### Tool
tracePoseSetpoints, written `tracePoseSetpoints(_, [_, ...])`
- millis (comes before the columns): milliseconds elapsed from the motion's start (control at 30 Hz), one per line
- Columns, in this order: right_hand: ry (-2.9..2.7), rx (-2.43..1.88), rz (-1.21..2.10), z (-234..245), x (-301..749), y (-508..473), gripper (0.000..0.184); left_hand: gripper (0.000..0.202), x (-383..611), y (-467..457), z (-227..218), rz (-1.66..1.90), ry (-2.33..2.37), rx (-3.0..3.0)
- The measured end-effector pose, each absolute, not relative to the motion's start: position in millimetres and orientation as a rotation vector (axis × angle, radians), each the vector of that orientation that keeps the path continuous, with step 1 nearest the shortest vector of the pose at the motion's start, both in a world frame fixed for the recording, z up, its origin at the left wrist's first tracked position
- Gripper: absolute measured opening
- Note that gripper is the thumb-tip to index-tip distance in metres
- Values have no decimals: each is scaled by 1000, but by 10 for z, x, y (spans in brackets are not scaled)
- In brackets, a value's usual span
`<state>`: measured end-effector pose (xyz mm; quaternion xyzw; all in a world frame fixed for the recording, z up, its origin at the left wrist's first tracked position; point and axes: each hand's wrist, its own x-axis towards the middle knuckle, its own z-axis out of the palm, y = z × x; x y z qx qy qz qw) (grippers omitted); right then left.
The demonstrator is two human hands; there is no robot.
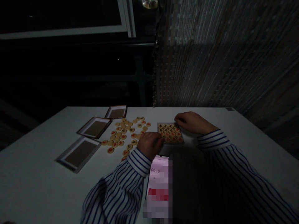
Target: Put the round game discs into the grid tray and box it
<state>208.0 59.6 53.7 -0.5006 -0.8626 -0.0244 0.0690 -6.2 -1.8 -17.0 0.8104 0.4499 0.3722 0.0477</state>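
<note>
A shallow box [172, 134] of Chinese chess pieces lies on the table, its round pieces set in rows with black characters at the far side and red ones nearer. My left hand [149, 143] is at the box's near left side with its fingers curled; whatever they may hold is hidden. At the far right corner of the box is my right hand [193, 122], fingers bent together and fingertips by the rim. Whether it grips the rim is too dark to tell. Loose Chinese chess pieces [118, 134] are scattered left of my left hand, some face up, some blank side up.
Three shallow open trays stand at the left: a far tray [116, 112], a middle tray [94, 127] and a near tray [78, 152]. A lit phone [159, 177] lies close to my left wrist on the white table [42, 174]. A bead curtain [198, 62] hangs behind.
</note>
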Motion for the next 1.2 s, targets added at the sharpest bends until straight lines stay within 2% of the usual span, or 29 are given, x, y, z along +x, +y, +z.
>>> tracePoseSetpoints(733, [-2444,-1438,-247,704,1943,444,31,11,-277,-62,77,1433,1428,2312])
tracePoseSetpoints(1200, [-2405,-1385,-278,702,1805,376,30,22,-1040,-135,122,1562,1776,2036])
